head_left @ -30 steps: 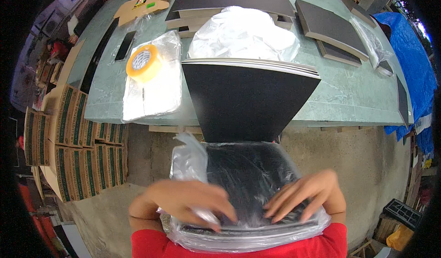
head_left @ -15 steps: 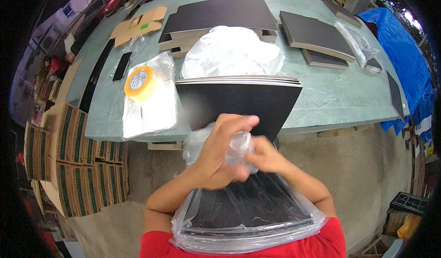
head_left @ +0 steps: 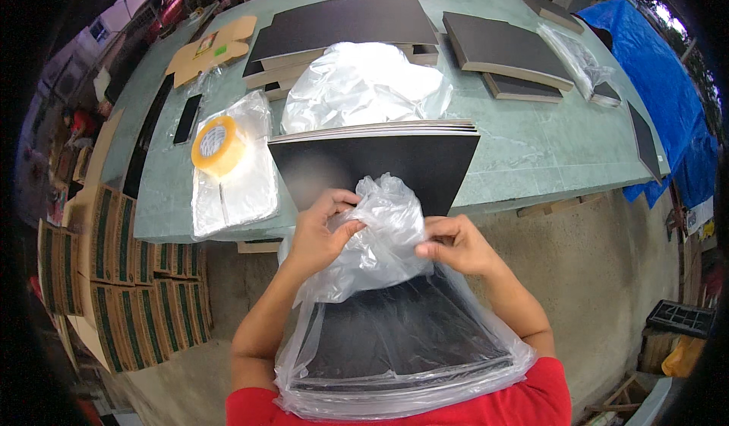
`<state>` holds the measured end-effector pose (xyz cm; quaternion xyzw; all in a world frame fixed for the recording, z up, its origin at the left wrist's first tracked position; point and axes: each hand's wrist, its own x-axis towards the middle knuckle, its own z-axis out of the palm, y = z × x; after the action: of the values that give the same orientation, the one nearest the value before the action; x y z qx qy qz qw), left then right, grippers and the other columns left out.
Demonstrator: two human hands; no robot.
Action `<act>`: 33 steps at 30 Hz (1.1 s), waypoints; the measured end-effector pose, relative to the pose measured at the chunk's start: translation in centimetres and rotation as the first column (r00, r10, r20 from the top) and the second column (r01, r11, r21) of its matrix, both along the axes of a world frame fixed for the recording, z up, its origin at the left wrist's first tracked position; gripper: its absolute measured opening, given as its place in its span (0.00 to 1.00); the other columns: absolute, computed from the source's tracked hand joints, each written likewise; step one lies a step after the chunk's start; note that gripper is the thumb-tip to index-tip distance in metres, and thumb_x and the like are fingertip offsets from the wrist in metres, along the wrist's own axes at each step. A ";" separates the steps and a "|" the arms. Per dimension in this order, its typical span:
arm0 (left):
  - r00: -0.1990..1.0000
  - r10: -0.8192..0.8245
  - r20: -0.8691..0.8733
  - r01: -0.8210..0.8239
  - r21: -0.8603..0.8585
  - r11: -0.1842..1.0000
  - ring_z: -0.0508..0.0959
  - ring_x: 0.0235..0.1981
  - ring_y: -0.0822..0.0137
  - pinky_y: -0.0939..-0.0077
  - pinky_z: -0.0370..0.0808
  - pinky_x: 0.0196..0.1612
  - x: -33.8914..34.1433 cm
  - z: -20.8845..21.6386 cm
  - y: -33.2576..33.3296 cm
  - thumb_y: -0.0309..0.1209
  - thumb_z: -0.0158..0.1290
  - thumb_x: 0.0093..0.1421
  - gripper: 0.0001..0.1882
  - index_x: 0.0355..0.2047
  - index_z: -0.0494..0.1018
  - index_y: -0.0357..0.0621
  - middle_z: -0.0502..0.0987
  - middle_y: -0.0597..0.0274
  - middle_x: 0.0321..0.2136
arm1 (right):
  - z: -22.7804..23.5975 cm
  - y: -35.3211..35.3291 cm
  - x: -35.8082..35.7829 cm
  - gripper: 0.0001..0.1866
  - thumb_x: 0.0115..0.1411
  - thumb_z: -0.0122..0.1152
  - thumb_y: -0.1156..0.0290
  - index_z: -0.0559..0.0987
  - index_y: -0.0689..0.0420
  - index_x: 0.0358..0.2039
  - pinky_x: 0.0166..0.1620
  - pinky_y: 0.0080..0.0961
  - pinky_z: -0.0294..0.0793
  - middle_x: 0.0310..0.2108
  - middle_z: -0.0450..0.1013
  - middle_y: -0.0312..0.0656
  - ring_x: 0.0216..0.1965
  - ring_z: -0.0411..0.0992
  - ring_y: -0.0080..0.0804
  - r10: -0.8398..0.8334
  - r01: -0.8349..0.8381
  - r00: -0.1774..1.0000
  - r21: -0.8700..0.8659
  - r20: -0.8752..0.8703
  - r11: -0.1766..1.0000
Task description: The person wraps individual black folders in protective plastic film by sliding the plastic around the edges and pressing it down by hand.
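Note:
A clear plastic bag lies bunched up between my hands. Its lower part wraps black boards that rest close against my body. My left hand pinches the gathered plastic between thumb and fingers from the left. On the other side, my right hand is closed with thumb and fingertips on the bag's right edge. Just beyond, several black sheets with pale edges stand upright at the near edge of the table; the bunched plastic covers part of them.
On the green table, a white plastic heap sits before stacked black boards. A tape roll lies on flat plastic bags at left, near a phone. More boards lie at right. Cartons stand lower left.
My hands have moved apart, and the plastic, squeezed small between them before, now puffs up higher in front of the upright sheets. The view has shifted slightly.

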<state>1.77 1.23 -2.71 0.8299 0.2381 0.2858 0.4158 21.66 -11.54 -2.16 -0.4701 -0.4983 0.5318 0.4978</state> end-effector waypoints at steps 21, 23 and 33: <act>0.976 0.145 -0.161 -0.130 0.097 0.987 0.69 0.28 0.61 0.73 0.66 0.31 -7.1 -4.8 0.6 0.28 0.52 0.47 0.11 0.32 0.71 0.39 0.69 0.56 0.26 | -0.6 -1.4 2.9 0.06 0.50 0.56 0.72 0.73 0.60 0.29 0.30 0.20 0.72 0.25 0.72 0.38 0.25 0.71 0.23 -0.363 0.242 0.682 -0.272 -0.635 0.931; 0.804 0.594 -0.019 -0.550 -0.403 0.731 0.72 0.34 0.65 0.72 0.70 0.37 -13.0 -6.2 1.7 0.24 0.49 0.47 0.15 0.37 0.68 0.34 0.71 0.56 0.34 | -1.3 -2.6 4.7 0.06 0.50 0.56 0.72 0.73 0.59 0.28 0.31 0.21 0.72 0.25 0.72 0.38 0.26 0.71 0.23 -0.402 0.291 0.692 -0.277 -0.600 0.916; 0.951 -0.212 -0.225 0.174 -0.176 0.969 0.69 0.21 0.70 0.77 0.64 0.25 1.5 4.6 -3.7 0.34 0.54 0.47 0.10 0.22 0.67 0.41 0.68 0.61 0.19 | -0.6 1.3 -3.5 0.07 0.48 0.59 0.71 0.72 0.57 0.27 0.30 0.16 0.67 0.24 0.71 0.34 0.25 0.68 0.20 -0.080 -0.122 0.698 -0.228 -0.712 0.966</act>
<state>3.31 -2.49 1.84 0.8432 0.2259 0.1214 0.4726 18.17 -10.23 -2.76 -0.2811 -0.1973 0.7382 0.5806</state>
